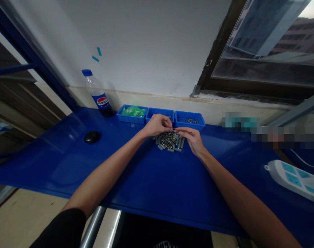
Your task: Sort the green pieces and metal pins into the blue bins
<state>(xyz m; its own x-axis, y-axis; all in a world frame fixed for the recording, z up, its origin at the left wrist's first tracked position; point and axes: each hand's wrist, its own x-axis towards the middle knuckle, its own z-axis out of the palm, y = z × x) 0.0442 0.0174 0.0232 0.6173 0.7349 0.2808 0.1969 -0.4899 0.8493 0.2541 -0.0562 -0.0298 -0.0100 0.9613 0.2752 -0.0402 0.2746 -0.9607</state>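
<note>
A pile of brass-coloured screws and grey plugs (pixel 169 141) lies on the blue table (pixel 157 179). Over its back edge my left hand (pixel 158 125) is closed in a pinch, and my right hand (pixel 191 136) meets it from the right with fingers pressed together. A small thin piece shows between the fingertips of both hands, too small to name. Behind the hands stand three blue bins: the left bin (pixel 131 119) holds green packets, the middle bin (pixel 160 111) is partly hidden by my left hand, and the right bin (pixel 190 115) holds some thin metal pieces.
A cola bottle (pixel 101 100) stands at the back left, with a black mouse (pixel 92 137) in front of it. A white power strip (pixel 297 179) lies at the right. Behind the table are a wall and a window.
</note>
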